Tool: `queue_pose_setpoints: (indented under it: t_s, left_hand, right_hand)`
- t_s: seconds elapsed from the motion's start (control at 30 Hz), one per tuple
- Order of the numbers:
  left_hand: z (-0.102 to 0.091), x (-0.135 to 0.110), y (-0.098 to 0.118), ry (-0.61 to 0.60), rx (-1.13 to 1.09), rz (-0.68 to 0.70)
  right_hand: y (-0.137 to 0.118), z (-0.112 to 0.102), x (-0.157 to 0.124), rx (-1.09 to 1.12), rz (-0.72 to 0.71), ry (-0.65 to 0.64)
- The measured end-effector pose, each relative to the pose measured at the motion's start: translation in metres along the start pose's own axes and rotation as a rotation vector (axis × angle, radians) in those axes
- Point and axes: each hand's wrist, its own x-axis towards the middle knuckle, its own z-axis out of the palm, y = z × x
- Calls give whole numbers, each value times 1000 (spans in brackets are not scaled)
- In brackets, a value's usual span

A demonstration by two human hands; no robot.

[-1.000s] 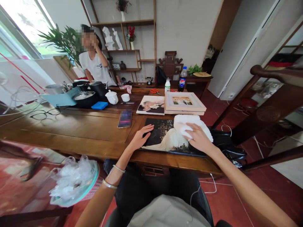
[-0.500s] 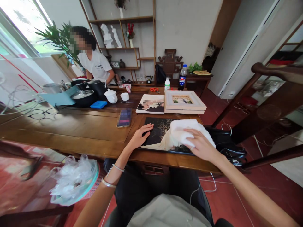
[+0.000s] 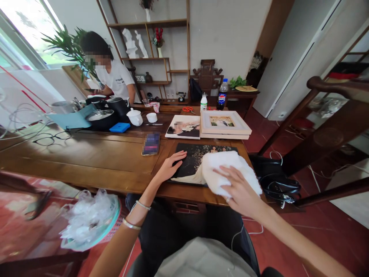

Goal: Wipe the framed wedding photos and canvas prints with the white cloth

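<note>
A dark photo panel (image 3: pixel 192 158) with a pale gown in its picture lies flat at the table's front edge. My left hand (image 3: pixel 172 164) rests on its left side, fingers stretched out and holding nothing. On the panel's right part is a thick white towel (image 3: pixel 216 161), hiding that portion of the picture. My right hand (image 3: pixel 240 188) presses on the towel and grips it from above. Just behind the panel are another photo panel (image 3: pixel 187 132) and a stack of pale picture frames (image 3: pixel 226 125).
A phone (image 3: pixel 150 144) lies left of the panel. Behind it stand a white teapot (image 3: pixel 135 117), a cup (image 3: pixel 152 117) and a cola bottle (image 3: pixel 222 94). Another person (image 3: pixel 117 79) is at the back left. A bag-lined bin (image 3: pixel 90 221) stands on the floor.
My right hand has drawn the towel down toward the table's front edge, uncovering figures at the panel's top. My left hand stays put. The other person's head has lowered.
</note>
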Motion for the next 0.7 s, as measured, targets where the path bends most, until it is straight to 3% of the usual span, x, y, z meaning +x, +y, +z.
queue_pose_setpoints:
  t_s: [0.07,0.17,0.3,0.37,0.47,0.6,0.7]
  left_hand:
    - [0,0,0,-5,-13,-20]
    - [0,0,0,1,-40,-41]
    - [0,1,3,19,-67,-67]
    - [-1,2,5,17,-83,-103]
    - [-3,3,13,2,-99,-185]
    - [-6,7,27,16,-101,-302]
    - [-9,8,34,52,-74,-282]
  right_hand:
    - [-7,-3,-5,39,-61,-24]
    - [10,-6,-3,54,-51,-14]
    - [43,-3,19,-47,187,51]
    - [40,-1,34,-100,278,60]
    - [3,6,59,-114,286,58]
    - [-68,19,90,-50,135,16]
    - [-97,27,103,-36,11,18]
